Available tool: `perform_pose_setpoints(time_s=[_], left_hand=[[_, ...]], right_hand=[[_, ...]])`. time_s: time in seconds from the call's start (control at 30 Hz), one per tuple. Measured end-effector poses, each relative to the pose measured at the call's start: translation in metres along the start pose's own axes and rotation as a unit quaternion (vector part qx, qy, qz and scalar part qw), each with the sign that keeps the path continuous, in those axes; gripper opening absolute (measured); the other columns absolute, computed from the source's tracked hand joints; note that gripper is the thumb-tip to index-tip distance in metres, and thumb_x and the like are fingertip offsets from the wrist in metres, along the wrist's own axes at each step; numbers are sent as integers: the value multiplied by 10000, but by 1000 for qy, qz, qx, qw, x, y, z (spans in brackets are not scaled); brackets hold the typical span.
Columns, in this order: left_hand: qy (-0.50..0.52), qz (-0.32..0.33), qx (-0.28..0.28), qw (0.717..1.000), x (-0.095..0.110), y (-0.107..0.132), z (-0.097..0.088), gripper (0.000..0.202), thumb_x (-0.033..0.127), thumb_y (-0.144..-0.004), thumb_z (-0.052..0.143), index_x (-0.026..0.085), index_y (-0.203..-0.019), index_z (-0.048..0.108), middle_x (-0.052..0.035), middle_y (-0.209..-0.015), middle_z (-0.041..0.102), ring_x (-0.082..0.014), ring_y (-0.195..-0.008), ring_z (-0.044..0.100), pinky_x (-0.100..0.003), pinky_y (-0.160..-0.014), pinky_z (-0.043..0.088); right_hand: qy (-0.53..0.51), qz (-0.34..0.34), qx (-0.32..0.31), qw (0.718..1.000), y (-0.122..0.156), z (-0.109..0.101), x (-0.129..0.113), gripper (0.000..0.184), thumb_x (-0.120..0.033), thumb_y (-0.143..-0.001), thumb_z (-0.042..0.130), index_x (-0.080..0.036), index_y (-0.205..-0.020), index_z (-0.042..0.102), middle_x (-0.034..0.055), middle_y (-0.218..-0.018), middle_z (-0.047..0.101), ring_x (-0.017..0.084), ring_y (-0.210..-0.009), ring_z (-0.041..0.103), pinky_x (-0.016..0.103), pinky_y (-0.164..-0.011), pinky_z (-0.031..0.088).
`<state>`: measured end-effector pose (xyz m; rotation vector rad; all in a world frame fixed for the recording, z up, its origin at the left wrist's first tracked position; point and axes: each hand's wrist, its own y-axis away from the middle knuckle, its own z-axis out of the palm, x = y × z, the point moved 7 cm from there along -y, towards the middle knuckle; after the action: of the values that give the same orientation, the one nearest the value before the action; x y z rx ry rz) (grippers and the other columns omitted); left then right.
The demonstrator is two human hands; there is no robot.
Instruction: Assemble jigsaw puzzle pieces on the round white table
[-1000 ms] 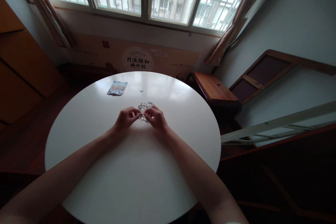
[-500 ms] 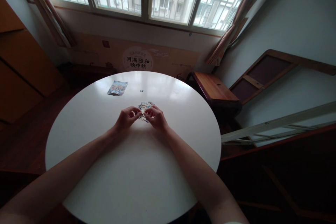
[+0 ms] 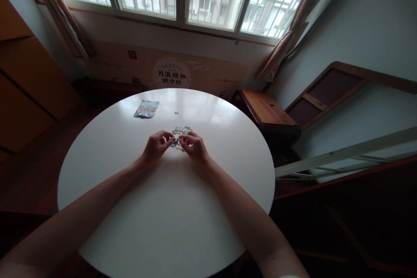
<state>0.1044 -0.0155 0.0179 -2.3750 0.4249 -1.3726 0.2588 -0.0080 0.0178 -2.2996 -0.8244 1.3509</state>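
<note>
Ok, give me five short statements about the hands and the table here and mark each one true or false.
1. Both hands, left hand and right hand, meet at the pile of puzzle pieces. True.
2. The table is square and dark. False: it is round and white.
3. A small printed packet lies beyond the left hand. True.
4. The right hand rests on the packet. False: it is at the pile.
5. One stray piece lies apart from the pile. True.
</note>
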Motion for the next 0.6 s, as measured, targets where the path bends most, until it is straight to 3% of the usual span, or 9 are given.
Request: perform_pose_setpoints(time_s=[0.27, 0.6], left_hand=[[-32, 11, 31, 999, -1, 0, -5, 222, 374, -804, 617, 154, -821, 641, 16, -630, 582, -81, -485, 503, -192, -465, 393], [-44, 25, 34, 998, 1, 1, -5, 205, 362, -811, 617, 159, -814, 643, 12, -644, 588, -80, -496, 503, -195, -488, 402]], right_hand=[[-19, -4, -2, 1000, 1, 6, 0, 232, -237, -838, 570, -183, -1012, 715, 31, -802, 619, 95, -621, 536, 233, -623, 466], [-76, 33, 14, 997, -1, 4, 2, 217, -230, -816, 584, -149, -961, 724, 25, -754, 604, 80, -566, 513, 221, -576, 457]])
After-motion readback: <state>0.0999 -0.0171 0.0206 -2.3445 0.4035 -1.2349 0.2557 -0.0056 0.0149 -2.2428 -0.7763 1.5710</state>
